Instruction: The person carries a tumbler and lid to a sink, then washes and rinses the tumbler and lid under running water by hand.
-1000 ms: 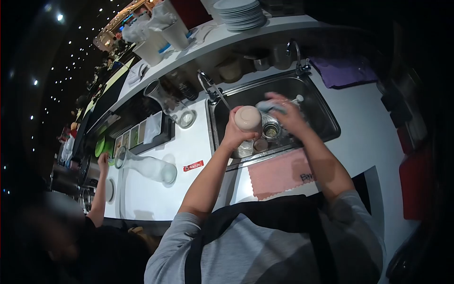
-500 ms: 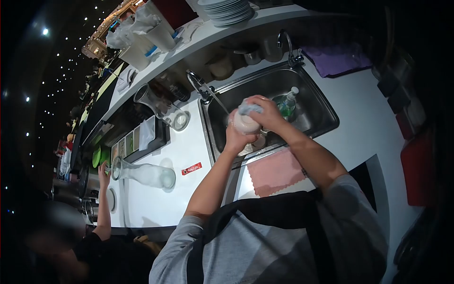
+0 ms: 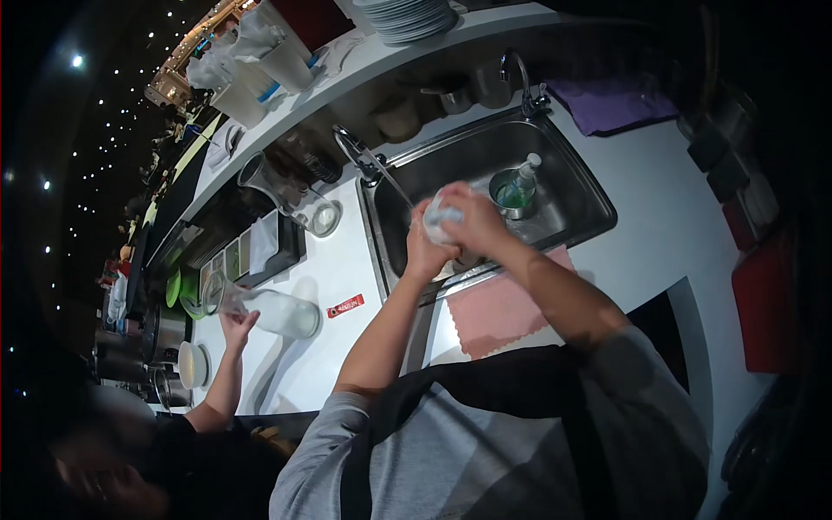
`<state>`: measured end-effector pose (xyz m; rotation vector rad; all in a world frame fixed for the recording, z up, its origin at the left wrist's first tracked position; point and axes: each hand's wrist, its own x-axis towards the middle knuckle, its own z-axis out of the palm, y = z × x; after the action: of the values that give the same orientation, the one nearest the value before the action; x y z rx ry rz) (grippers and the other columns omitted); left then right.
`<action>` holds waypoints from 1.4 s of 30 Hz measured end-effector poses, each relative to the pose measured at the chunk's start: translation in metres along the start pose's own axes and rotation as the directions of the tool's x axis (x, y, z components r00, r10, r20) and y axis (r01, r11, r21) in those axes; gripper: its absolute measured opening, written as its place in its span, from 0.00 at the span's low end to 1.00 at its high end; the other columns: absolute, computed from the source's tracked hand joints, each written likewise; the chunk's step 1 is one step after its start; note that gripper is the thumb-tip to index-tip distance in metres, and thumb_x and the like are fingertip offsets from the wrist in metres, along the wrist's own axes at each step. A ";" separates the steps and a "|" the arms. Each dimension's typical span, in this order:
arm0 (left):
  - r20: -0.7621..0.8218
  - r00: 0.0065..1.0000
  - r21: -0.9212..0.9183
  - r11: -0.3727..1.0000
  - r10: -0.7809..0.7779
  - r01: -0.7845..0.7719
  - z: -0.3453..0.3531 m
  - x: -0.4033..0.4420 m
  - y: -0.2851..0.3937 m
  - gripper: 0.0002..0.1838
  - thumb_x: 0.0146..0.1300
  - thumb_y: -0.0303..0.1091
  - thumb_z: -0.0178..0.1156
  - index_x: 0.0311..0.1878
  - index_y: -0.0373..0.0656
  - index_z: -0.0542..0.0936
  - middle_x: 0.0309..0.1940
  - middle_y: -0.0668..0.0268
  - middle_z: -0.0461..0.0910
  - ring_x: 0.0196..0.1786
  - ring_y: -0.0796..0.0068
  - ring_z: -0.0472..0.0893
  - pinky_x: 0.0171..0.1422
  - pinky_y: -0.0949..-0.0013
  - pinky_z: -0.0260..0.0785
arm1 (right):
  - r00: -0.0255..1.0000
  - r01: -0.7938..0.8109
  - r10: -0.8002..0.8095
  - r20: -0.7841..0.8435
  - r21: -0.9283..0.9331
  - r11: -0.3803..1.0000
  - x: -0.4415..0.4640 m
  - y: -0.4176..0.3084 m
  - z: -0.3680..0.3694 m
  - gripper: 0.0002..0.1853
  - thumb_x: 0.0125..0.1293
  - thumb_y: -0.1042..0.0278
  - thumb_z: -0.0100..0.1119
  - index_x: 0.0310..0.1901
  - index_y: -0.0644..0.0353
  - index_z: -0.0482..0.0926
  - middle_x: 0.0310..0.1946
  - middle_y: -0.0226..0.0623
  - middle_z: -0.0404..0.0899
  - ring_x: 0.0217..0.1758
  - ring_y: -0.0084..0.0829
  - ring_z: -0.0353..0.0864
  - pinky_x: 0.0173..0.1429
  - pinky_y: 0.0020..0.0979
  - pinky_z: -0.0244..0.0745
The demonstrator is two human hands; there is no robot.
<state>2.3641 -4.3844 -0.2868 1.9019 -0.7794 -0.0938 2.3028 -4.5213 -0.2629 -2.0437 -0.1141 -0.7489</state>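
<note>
- Two bare hands, the left hand and the right hand, met near the middle of the frame over a rectangular stainless-steel sink; between them was a pale, rounded, cup-like vessel, held above the basin presumably so that drips fell inside.
- The left hand was curled around the vessel's side, apparently to steady it.
- The right hand was bent over the other side, its fingers seemingly closed on a soft pale-blue pad pressed against the vessel; blur hid the separate fingertips.
- At upper centre, a curved chrome tap let a thin stream of water down beside the left hand, which probably explained why the vessel was held at that end of the basin.
- Right of the hands, a clear pump bottle of green liquid stood in a round metal container within the sink, perhaps to stop it tipping.
- Below the sink, a pink zigzag-edged cloth lay on the white desk, likely to catch splashes.
- Left of centre, a flat red sachet lay apart from the sink, seemingly out of the wet.
- Farther left, a co-worker's hand was at a tall clear glass carafe; its exact grip could not be told.
</note>
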 end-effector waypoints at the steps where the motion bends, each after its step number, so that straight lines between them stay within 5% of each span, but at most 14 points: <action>1: 0.013 1.000 0.005 1.000 -0.005 0.004 -0.002 0.000 0.001 0.49 0.26 0.34 0.77 0.58 0.42 0.63 0.52 0.60 0.70 0.53 0.68 0.74 0.59 0.69 0.66 | 0.998 -0.050 0.054 -0.035 0.089 0.995 0.007 0.016 -0.002 0.12 0.44 0.73 0.63 0.34 0.61 0.78 0.43 0.39 0.75 0.47 0.40 0.78 0.51 0.34 0.72; 8: 0.042 0.990 -0.016 0.991 0.136 -0.135 0.001 0.002 -0.020 0.49 0.29 0.35 0.77 0.59 0.39 0.62 0.52 0.59 0.70 0.54 0.66 0.73 0.60 0.67 0.66 | 0.994 0.101 -0.103 -0.041 -0.061 0.993 -0.016 -0.017 0.008 0.13 0.41 0.72 0.66 0.33 0.59 0.80 0.50 0.41 0.74 0.50 0.43 0.78 0.53 0.36 0.73; 10: 0.165 0.955 0.387 0.874 0.247 -0.293 0.002 0.008 -0.022 0.49 0.29 0.35 0.76 0.60 0.39 0.63 0.53 0.56 0.70 0.55 0.61 0.73 0.61 0.66 0.66 | 0.994 -0.107 0.106 -0.020 -0.101 0.989 -0.001 -0.020 0.007 0.13 0.43 0.73 0.66 0.34 0.59 0.80 0.47 0.39 0.75 0.45 0.36 0.80 0.49 0.33 0.74; 16: -0.064 0.997 0.010 0.999 -0.043 0.044 -0.008 -0.004 -0.012 0.49 0.26 0.34 0.76 0.58 0.39 0.65 0.53 0.57 0.68 0.56 0.58 0.73 0.62 0.64 0.65 | 0.840 -0.541 0.469 0.272 0.478 0.692 -0.015 0.038 0.003 0.11 0.47 0.68 0.66 0.34 0.61 0.79 0.43 0.38 0.76 0.42 0.27 0.78 0.46 0.30 0.73; 18: -0.105 0.989 0.217 0.973 0.103 -0.079 -0.011 -0.002 -0.013 0.45 0.29 0.29 0.74 0.57 0.40 0.64 0.50 0.56 0.71 0.51 0.57 0.76 0.58 0.63 0.68 | 0.978 -0.211 0.204 0.053 0.259 0.943 -0.026 0.027 0.010 0.12 0.46 0.68 0.66 0.35 0.57 0.80 0.47 0.43 0.76 0.47 0.36 0.79 0.50 0.31 0.73; 21: 0.037 0.998 -0.010 0.999 0.050 -0.049 0.007 0.002 -0.043 0.46 0.28 0.30 0.75 0.58 0.39 0.64 0.50 0.57 0.72 0.51 0.59 0.76 0.57 0.64 0.69 | 0.999 -0.005 0.000 -0.040 -0.139 0.990 -0.012 0.000 0.022 0.13 0.44 0.67 0.67 0.36 0.54 0.81 0.53 0.47 0.74 0.51 0.46 0.77 0.53 0.34 0.73; 24: 0.042 0.999 0.160 0.987 0.025 -0.032 0.007 -0.004 -0.036 0.49 0.28 0.32 0.77 0.58 0.38 0.62 0.49 0.58 0.72 0.51 0.63 0.76 0.56 0.66 0.69 | 0.908 -0.420 0.417 0.052 0.120 0.900 0.011 0.021 0.016 0.15 0.43 0.64 0.68 0.37 0.54 0.81 0.51 0.47 0.75 0.50 0.45 0.78 0.54 0.35 0.73; 27: -0.058 0.998 0.181 0.983 0.032 -0.021 0.001 -0.010 -0.014 0.49 0.27 0.32 0.77 0.58 0.39 0.62 0.49 0.57 0.72 0.52 0.63 0.76 0.57 0.66 0.69 | 0.892 -0.449 0.440 0.106 0.334 0.829 0.001 0.029 0.013 0.16 0.43 0.62 0.68 0.37 0.54 0.81 0.45 0.45 0.79 0.46 0.45 0.80 0.52 0.34 0.74; 30: -0.019 0.999 0.082 0.996 0.026 -0.024 -0.004 -0.008 -0.009 0.49 0.27 0.33 0.76 0.58 0.40 0.62 0.49 0.57 0.72 0.52 0.62 0.76 0.57 0.65 0.69 | 0.998 -0.008 0.004 -0.064 -0.072 0.997 -0.009 0.017 0.022 0.16 0.44 0.64 0.68 0.37 0.56 0.80 0.38 0.44 0.80 0.43 0.43 0.81 0.49 0.35 0.75; 32: -0.045 0.998 0.200 0.979 0.044 -0.034 -0.003 -0.011 -0.004 0.47 0.28 0.29 0.73 0.59 0.40 0.63 0.50 0.57 0.71 0.51 0.57 0.75 0.58 0.64 0.69 | 0.893 -0.450 0.431 0.128 0.251 0.857 0.011 0.031 0.004 0.15 0.45 0.63 0.68 0.37 0.56 0.81 0.43 0.42 0.79 0.46 0.43 0.80 0.51 0.34 0.74; 37: 0.051 0.998 0.150 0.988 0.041 -0.048 0.001 -0.008 -0.018 0.48 0.28 0.29 0.73 0.59 0.38 0.62 0.50 0.55 0.72 0.51 0.56 0.76 0.57 0.63 0.69 | 0.999 0.036 -0.036 0.000 -0.034 0.999 0.004 0.035 0.022 0.15 0.47 0.62 0.65 0.37 0.57 0.81 0.41 0.42 0.80 0.44 0.43 0.81 0.49 0.34 0.75; 38: 0.030 0.999 0.134 0.991 0.022 -0.025 0.003 -0.010 -0.016 0.48 0.28 0.29 0.73 0.59 0.38 0.62 0.49 0.55 0.72 0.51 0.57 0.76 0.58 0.64 0.69 | 0.961 -0.272 0.264 0.085 0.115 0.955 0.016 0.034 0.010 0.15 0.46 0.62 0.65 0.37 0.56 0.81 0.42 0.43 0.80 0.44 0.43 0.80 0.49 0.34 0.75; 40: 0.065 0.997 0.153 0.987 0.045 -0.055 0.002 -0.009 -0.009 0.48 0.28 0.30 0.73 0.59 0.38 0.62 0.48 0.56 0.73 0.50 0.58 0.76 0.58 0.65 0.69 | 0.957 -0.290 0.290 0.007 0.065 0.955 0.016 0.039 0.006 0.14 0.46 0.62 0.65 0.36 0.57 0.81 0.42 0.44 0.79 0.44 0.43 0.80 0.48 0.34 0.75; 42: 0.186 0.982 0.162 0.987 -0.012 -0.018 0.000 -0.006 -0.009 0.48 0.27 0.31 0.74 0.58 0.38 0.62 0.48 0.55 0.72 0.50 0.58 0.76 0.58 0.64 0.68 | 1.000 0.031 -0.031 0.001 -0.016 0.999 0.004 0.014 0.006 0.14 0.45 0.63 0.65 0.35 0.58 0.81 0.41 0.44 0.79 0.43 0.43 0.80 0.47 0.34 0.75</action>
<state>2.3637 -4.3791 -0.2965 2.0677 -0.9406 -0.2150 2.3141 -4.5257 -0.2732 -2.0618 -0.1414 -0.7707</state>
